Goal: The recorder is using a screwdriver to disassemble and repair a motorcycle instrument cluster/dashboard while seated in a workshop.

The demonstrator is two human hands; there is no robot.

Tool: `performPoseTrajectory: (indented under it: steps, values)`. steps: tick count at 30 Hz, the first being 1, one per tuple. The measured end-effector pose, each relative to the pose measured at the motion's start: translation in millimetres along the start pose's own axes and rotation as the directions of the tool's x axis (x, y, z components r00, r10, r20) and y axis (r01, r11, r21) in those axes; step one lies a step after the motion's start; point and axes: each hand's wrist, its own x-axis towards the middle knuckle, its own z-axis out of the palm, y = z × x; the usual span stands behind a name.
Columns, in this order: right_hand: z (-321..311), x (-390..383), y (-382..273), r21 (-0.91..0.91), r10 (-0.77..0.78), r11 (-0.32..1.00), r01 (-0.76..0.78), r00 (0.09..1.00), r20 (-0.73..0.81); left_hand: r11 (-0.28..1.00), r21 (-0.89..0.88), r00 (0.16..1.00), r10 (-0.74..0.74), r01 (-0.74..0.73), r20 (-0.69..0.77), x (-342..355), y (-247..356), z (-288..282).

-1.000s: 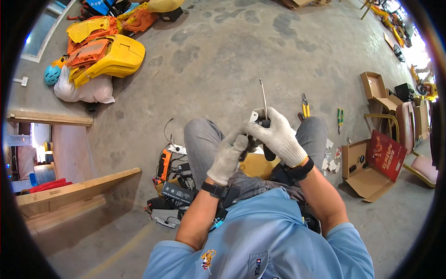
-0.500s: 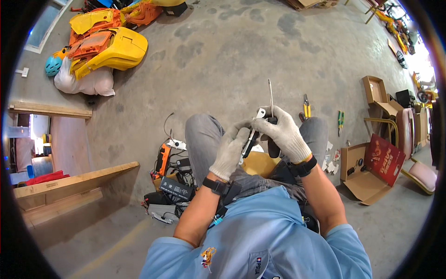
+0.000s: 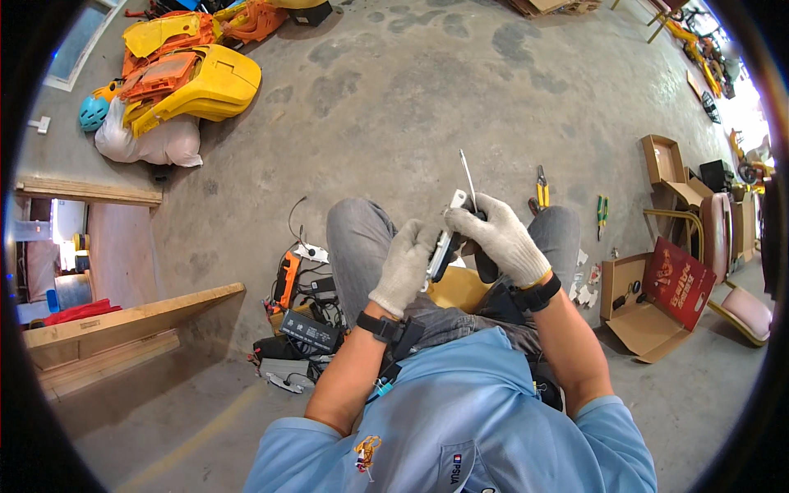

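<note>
Both my hands wear white knitted gloves and meet over my lap. My left hand point(image 3: 403, 273) is closed on a long narrow white-and-black part point(image 3: 443, 251), held at a slant, with a hole near its upper end. In my right hand point(image 3: 505, 243) is a screwdriver point(image 3: 468, 175); its thin metal shaft points up and away from me, and its dark handle is partly covered by the fingers. My right fingertips also lie against the upper end of the slanted part. A yellow surface point(image 3: 457, 289) shows between my thighs under the hands.
Yellow-handled pliers point(image 3: 542, 189) and green-handled pliers point(image 3: 602, 215) lie on the floor to the right. Left of my leg are a black power box point(image 3: 309, 329), cables and an orange tool point(image 3: 287, 280). An open cardboard box point(image 3: 649, 332) stands at right; wooden boards point(image 3: 140, 314) at left.
The screwdriver shaft has tipped to the left. The slanted part has turned, showing more of its white side, and my left fingers have shifted lower along it.
</note>
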Motion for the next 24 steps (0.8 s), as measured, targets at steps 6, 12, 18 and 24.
performPoseTrajectory:
  steps: [6, 12, 18, 24]
  values:
    - [-1, -5, -4, 0.081, -0.010, 0.997, 0.009, 1.000, 0.023, 0.997, -0.075, 0.999, -0.011, 0.013, 0.034, -1, 9, -6]
    - [-6, -2, -2, 0.132, -0.005, 0.991, 0.001, 0.999, 0.032, 0.837, -0.528, 0.976, -0.036, 0.146, 0.213, 6, -8, -21]
    - [-8, 2, 10, 0.134, -0.031, 0.990, 0.036, 0.999, -0.036, 0.809, -0.576, 0.908, 0.145, 0.119, 0.392, 4, -10, -20]
    - [-21, -3, 11, 0.115, 0.057, 0.992, -0.057, 0.998, 0.000, 0.816, -0.563, 0.940, 0.081, 0.128, 0.330, 8, -21, -24]
